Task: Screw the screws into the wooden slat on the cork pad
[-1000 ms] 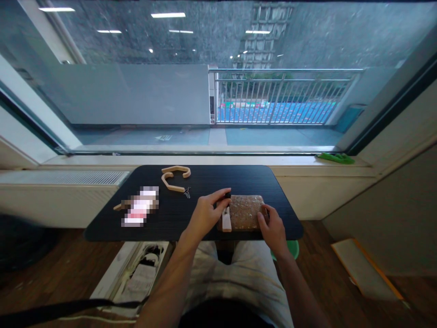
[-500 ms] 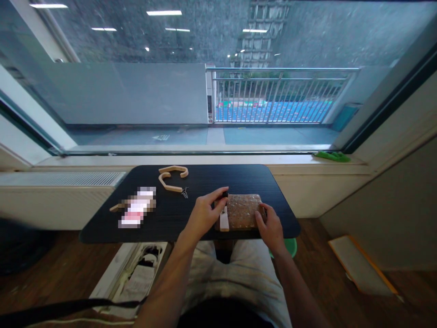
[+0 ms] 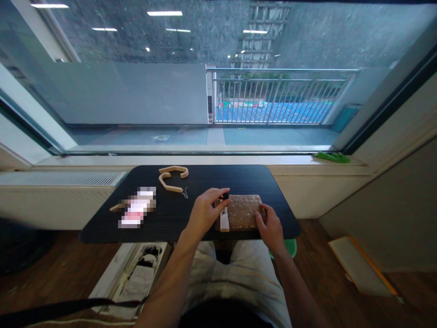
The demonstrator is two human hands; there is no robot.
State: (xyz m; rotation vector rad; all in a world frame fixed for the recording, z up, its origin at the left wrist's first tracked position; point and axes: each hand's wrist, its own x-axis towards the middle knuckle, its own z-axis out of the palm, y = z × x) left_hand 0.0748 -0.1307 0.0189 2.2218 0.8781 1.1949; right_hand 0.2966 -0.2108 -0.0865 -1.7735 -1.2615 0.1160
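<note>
A brown, speckled block with a glossy surface point(image 3: 243, 212) lies near the front of the dark table. Across its left end runs a pale wooden strip point(image 3: 224, 221). My left hand point(image 3: 204, 210) pinches a small black knob-like piece point(image 3: 226, 196) at the strip's far end; its lower part is hidden by the fingers. With thumb and fingers, my right hand point(image 3: 271, 224) grips the right edge of the block. Two bent wooden pieces point(image 3: 172, 187) rest at the back left, beside several small metal screws or pins point(image 3: 185, 192).
A pixelated phone-like object point(image 3: 138, 207) lies on the table's left, by a wooden piece point(image 3: 115, 208). The black table point(image 3: 201, 175) stands against a window sill holding a green item point(image 3: 332, 157). Below are an open white box point(image 3: 112, 269) and a green container point(image 3: 291, 247).
The whole view has shifted slightly between the first frame and now. Both hands keep their holds, with only a tiny shift of the left fingers at the black piece.
</note>
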